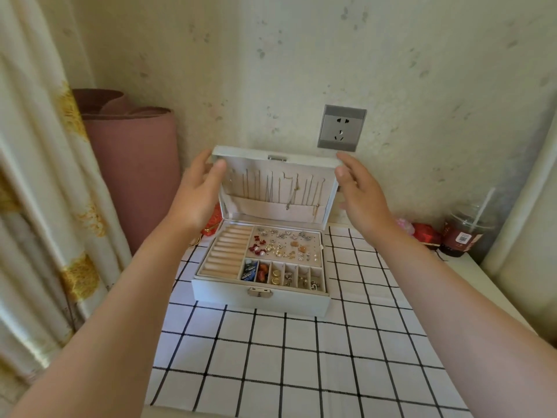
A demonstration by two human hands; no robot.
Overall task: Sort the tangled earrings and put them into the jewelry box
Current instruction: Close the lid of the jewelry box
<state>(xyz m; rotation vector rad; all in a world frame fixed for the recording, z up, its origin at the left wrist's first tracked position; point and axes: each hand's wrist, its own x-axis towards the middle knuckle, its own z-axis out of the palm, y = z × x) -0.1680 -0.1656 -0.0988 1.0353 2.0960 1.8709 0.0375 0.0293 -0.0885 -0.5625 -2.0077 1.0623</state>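
Note:
A pale jewelry box (259,298) stands open on a checked cloth, its lid (277,159) raised toward the wall. Thin necklaces (280,188) hang inside the lid. Many earrings (283,244) sit pinned on the upper tray panel, and more lie in the small front compartments (283,276). Ring rolls (226,254) fill the left side. My left hand (202,188) holds the lid's top left corner, thumb on the inner face. My right hand (358,188) is at the lid's top right corner, thumb against its edge, fingers hidden behind the lid.
A white cloth with black grid lines (301,357) covers the table. A rolled pink mat (135,164) leans at the back left beside a curtain (39,176). A wall socket (342,128) sits above the box. A drink cup with straw (464,233) and red items (425,232) stand at the right.

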